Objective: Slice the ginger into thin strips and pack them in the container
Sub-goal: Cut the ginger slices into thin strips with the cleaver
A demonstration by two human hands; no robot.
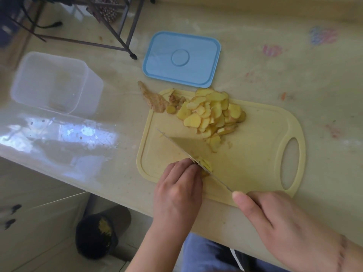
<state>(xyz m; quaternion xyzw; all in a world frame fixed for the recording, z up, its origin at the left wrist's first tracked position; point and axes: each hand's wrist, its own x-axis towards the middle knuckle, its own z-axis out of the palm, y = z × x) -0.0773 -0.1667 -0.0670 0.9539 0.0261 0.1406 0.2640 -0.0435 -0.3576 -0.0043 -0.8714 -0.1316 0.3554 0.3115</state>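
A pile of thin ginger slices [213, 112] lies at the far side of the yellow cutting board [255, 154]. My left hand [177, 185] holds down a small stack of ginger [206, 165] near the board's front edge, fingers curled over it. My right hand [279, 218] grips the knife [188, 146] by its handle; the blade rests against the ginger beside my left fingertips. A clear plastic container [53, 83] stands at the far left of the table, holding a few bits at its bottom.
The blue lid [181, 58] lies on the table behind the board. Ginger peel [155, 99] sits at the board's far left corner. A dark bin [98, 232] with scraps stands on the floor below the table edge. Chair legs [125, 30] stand beyond the table.
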